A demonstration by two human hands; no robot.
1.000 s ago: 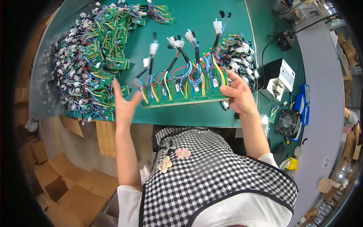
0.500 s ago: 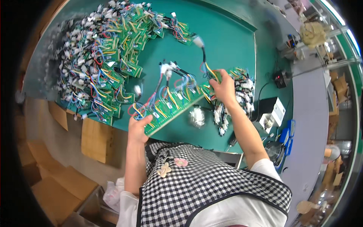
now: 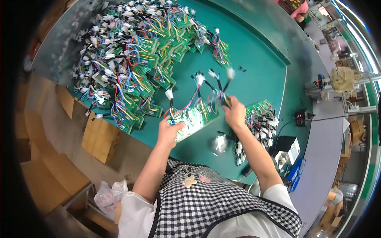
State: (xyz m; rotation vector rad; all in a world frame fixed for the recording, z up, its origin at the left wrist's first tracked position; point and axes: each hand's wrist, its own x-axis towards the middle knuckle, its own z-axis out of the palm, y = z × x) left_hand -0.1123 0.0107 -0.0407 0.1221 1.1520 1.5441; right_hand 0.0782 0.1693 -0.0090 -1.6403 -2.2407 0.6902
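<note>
My left hand [image 3: 170, 133] is closed on the left end of a green circuit board strip [image 3: 194, 121], thumb on top. Wire bundles with black sleeves and white connectors [image 3: 199, 79] rise from the strip. At its right end, my right hand [image 3: 235, 114] pinches coloured wires [image 3: 226, 100], whose sleeve runs up to a blurred white connector [image 3: 230, 73]. Motion blur hides whether these fingers also grip board. Just right of this hand lies a smaller pile of wired boards [image 3: 262, 121]. A clear plastic bag of small white pieces [image 3: 220, 144] lies below the strip.
A large heap of wired green boards [image 3: 135, 63] covers the left of the green table [image 3: 254, 59]. A small group of boards [image 3: 220, 49] lies beyond my hands. An open white box [image 3: 282, 158] and a blue tray [image 3: 295, 174] stand at the right. Cardboard boxes [image 3: 55, 170] are at lower left.
The whole view has shifted, moving the scene right and slightly down. The strip between my hands looks shorter than before. My left hand keeps its end; my right hand still pinches wires.
</note>
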